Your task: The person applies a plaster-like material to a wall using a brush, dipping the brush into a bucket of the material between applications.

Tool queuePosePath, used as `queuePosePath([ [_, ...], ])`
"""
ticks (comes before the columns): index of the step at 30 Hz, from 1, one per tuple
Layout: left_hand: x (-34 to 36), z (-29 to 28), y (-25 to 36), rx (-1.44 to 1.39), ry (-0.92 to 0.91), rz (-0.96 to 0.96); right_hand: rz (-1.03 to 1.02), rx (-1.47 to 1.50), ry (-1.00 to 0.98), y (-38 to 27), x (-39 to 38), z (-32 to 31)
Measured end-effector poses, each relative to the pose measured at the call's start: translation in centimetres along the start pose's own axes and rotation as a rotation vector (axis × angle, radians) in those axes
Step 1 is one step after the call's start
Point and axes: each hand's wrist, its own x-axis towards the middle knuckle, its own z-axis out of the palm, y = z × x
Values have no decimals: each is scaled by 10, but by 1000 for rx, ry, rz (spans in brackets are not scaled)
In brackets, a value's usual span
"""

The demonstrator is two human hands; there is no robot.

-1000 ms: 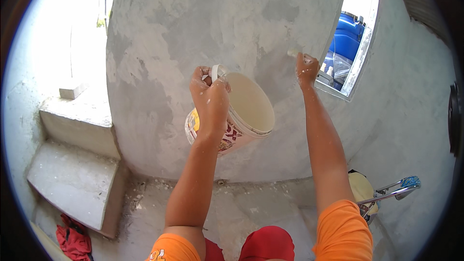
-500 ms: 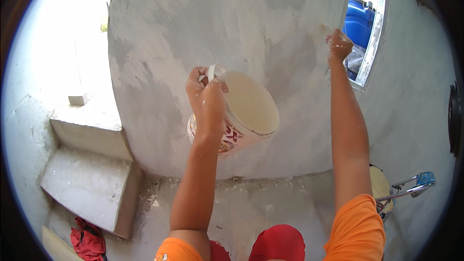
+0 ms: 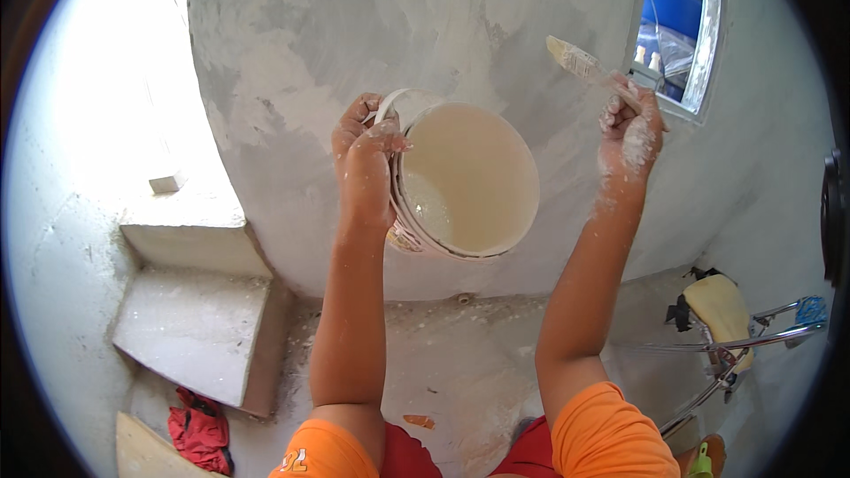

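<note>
My right hand (image 3: 631, 128) has dropped lower than half a second ago and turned, so its white-smeared inner side now faces me. The brush (image 3: 580, 62), mostly hidden by that hand before, now shows along its length, bristles pointing up and left. My right arm (image 3: 584, 274) has bent more at the elbow. The bucket (image 3: 478, 137) has tipped further toward me: its mouth looks rounder, and a shiny patch inside has come into sight. My view has shifted too, bringing in more of the pale-seated metal frame (image 3: 719, 305), a green object (image 3: 701, 460) and an orange scrap (image 3: 420, 421).
</note>
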Motion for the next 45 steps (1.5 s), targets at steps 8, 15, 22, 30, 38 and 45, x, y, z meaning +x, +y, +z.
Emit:
queuePosePath([
  [8, 3, -36, 11, 102, -46, 131, 193, -553, -880, -35, -70, -6],
  [15, -6, -5, 20, 179, 81, 258, -350, -978, -1014, -13, -105, 7],
  [22, -22, 24, 16, 50, 75, 366, -393, -993, -889, 19, -125, 34],
  [30, -25, 16, 17, -60, -241, 418, -609, -919, -657, 29, -124, 37],
  [38, -22, 8, 27, -177, -450, 439, -307, -1073, -963, 19, -134, 35],
  [45, -26, 18, 32, 51, -121, 465, -199, -969, -1049, 30, -137, 37],
])
